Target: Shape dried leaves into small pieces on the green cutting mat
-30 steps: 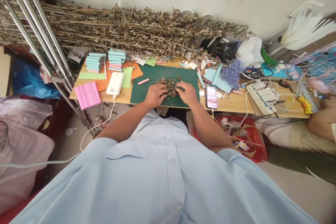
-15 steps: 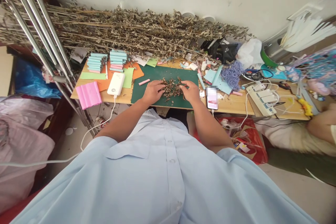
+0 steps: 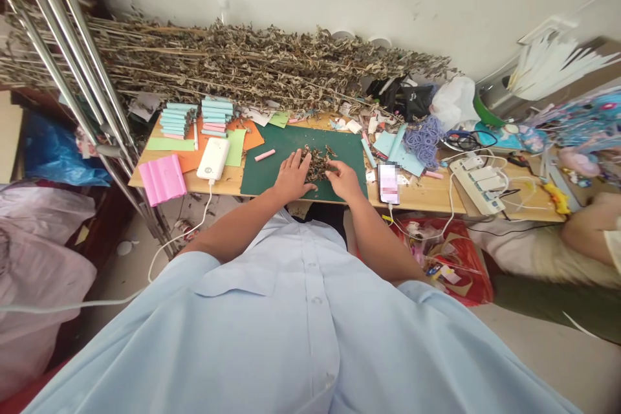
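A small heap of dried leaves lies on the dark green mat, between my two hands. Against its left side, my left hand lies flat with the fingers stretched and the thumb spread toward me. On the right edge of the heap, my right hand has its fingers bent together around some of the leaves; the fingertips are partly hidden. A pink paper roll rests on the mat left of my left hand.
Dried plant stalks pile along the wall. Stacked blue paper rolls and a white power bank are at left. A phone, purple yarn and a power strip are at right. Another person's arm shows far right.
My left hand has flattened and its fingers have stretched out beside the heap. My right hand has moved slightly toward me and left, and the leaves are gathered closer together.
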Demonstrator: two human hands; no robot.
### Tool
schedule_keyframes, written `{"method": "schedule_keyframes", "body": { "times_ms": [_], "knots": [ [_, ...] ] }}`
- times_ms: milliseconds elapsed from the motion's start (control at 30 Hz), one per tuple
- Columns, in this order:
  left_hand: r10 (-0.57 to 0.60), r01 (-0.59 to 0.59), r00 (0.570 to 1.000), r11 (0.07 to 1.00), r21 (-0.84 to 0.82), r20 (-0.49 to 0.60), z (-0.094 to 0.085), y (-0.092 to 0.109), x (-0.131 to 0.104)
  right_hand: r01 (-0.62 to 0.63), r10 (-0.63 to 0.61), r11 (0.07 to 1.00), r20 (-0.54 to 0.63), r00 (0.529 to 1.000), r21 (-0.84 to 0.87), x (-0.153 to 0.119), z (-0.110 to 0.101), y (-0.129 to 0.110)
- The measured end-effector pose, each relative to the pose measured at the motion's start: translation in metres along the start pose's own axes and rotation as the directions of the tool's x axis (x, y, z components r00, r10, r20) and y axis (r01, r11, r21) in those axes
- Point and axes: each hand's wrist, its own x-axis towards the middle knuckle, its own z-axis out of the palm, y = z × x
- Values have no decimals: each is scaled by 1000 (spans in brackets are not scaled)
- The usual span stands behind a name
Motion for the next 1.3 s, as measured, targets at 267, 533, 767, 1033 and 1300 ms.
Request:
{"method": "schedule_keyframes", "body": {
  "times_ms": [267, 533, 767, 1033, 1300],
  "knots": [
    [81, -122, 979, 968, -218, -190, 9, -29, 17, 7, -15, 999, -174, 985, -46, 40, -21, 11],
    [118, -134, 988, 975, -178, -98, 8, -35, 26, 154, -141, 973, 82, 987, -171, 63, 0, -16],
    [207, -223, 973, 958, -182, -101, -6, -56, 20, 205, -205, 979, 20, 978, 17, 52, -21, -5],
    [185, -181, 982, 978, -99, 32, -8, -67, 31, 143, -118, 976, 153, 981, -164, 23, -31, 8],
    [255, -263, 965, 949, -175, -68, -9, -53, 46, 129, -128, 990, 8, 992, -59, 24, -9, 4]
  ]
}}
